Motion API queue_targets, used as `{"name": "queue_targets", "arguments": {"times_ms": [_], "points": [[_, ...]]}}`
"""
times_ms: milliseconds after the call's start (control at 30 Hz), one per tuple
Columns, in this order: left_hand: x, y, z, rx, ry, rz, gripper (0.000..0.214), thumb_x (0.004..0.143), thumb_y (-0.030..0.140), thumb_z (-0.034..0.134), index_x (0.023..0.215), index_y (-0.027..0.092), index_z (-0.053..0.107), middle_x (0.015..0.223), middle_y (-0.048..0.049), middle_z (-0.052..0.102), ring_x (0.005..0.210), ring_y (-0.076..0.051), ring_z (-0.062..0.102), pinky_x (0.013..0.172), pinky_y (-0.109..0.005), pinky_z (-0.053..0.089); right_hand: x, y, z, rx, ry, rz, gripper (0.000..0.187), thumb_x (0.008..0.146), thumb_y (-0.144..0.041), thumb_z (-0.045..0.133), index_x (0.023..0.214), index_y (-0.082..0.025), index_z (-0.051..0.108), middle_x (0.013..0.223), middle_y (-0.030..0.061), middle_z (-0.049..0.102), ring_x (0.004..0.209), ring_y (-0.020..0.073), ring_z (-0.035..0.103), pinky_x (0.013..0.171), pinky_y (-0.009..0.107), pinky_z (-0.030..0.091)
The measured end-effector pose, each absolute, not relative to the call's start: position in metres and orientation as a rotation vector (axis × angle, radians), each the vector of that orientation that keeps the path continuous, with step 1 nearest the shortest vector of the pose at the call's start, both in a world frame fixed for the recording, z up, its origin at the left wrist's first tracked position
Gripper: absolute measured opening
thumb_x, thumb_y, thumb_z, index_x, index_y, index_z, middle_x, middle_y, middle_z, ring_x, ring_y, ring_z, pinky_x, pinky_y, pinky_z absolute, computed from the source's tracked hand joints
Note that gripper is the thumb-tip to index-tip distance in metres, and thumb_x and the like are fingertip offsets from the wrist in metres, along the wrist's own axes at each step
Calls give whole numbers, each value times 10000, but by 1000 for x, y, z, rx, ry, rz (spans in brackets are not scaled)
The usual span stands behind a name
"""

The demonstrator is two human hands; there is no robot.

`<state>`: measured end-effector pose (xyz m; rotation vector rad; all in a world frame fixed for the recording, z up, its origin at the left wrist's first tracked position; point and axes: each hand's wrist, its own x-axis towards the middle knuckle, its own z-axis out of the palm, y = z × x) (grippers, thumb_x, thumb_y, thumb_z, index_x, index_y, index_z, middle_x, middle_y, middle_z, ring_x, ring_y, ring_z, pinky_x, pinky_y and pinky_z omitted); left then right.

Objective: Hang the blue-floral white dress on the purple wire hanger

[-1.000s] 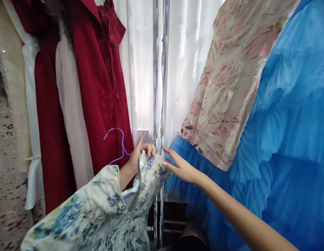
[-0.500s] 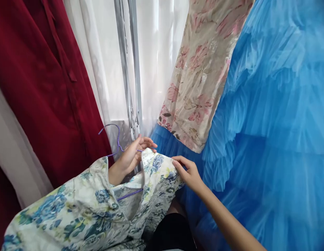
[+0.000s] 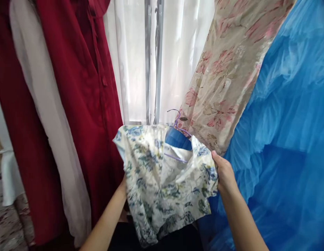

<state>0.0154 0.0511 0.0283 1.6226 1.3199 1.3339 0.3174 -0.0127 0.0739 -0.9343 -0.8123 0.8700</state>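
Note:
A white floral top (image 3: 148, 167) with blue and green flowers hangs spread out before me on a thin purple hanger (image 3: 179, 120). The hanger's hook sticks up beyond the neckline, and its lower bar shows through the open neck. My right hand (image 3: 224, 170) pinches the top's right shoulder edge between thumb and fingers. Behind the left side of the garment goes my left hand (image 3: 123, 186); only its wrist end shows, and the cloth hides the fingers.
Dark red garments (image 3: 80, 87) and a pale sheer one (image 3: 50, 115) hang on the left. White curtains (image 3: 174, 62) with grey metal poles (image 3: 158, 62) stand behind. To the right hang a beige dress with pink flowers (image 3: 216, 80) and a blue ruffled tulle dress (image 3: 289, 139).
My left hand has left the neckline by the hanger and gone behind the top's left side. The top is now raised and spread out; my right hand still grips its shoulder. The view has shifted left.

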Motion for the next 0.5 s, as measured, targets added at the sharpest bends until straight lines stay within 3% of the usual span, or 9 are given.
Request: {"name": "queue_targets", "arguments": {"times_ms": [100, 167, 233, 300, 500], "points": [[2, 28, -45, 984, 1049, 1659, 753, 782, 888, 376, 941, 273, 780, 1055, -92, 772, 1181, -275, 669, 1025, -384, 530, 306, 22, 100, -902, -841, 865, 295, 711, -506, 771, 788, -229, 705, 656, 64, 735, 759, 333, 725, 608, 412, 580], [2, 11, -85, 902, 1021, 1656, 647, 713, 771, 658, 1089, 252, 743, 1193, -103, 737, 1262, -296, 616, 1097, -385, 469, 296, 37, 112, -893, -923, 895, 298, 719, -513, 760, 784, -227, 705, 669, 66, 742, 778, 337, 727, 616, 414, 584], [5, -4, -108, 896, 1064, 1591, 609, 676, 599, 808, 1130, 204, 715, 1218, -135, 724, 1254, -329, 617, 1095, -409, 463, 291, 41, 119, -901, -1002, 940, 301, 733, -514, 754, 781, -220, 709, 693, 71, 753, 773, 332, 732, 617, 409, 585], [5, -16, -114, 897, 1093, 1563, 578, 663, 504, 854, 1107, 163, 706, 1189, -156, 731, 1216, -349, 639, 1073, -422, 474, 292, 39, 121, -911, -1045, 988, 301, 739, -504, 759, 790, -210, 716, 724, 76, 765, 763, 325, 738, 620, 402, 586], [-3, -36, -101, 807, 1098, 1567, 563, 636, 441, 884, 1088, 159, 701, 1171, -145, 742, 1202, -354, 648, 1085, -448, 469, 310, 26, 112, -985, -1121, 1061, 346, 745, -499, 771, 881, -183, 743, 802, 95, 780, 828, 324, 735, 643, 383, 580]]}}
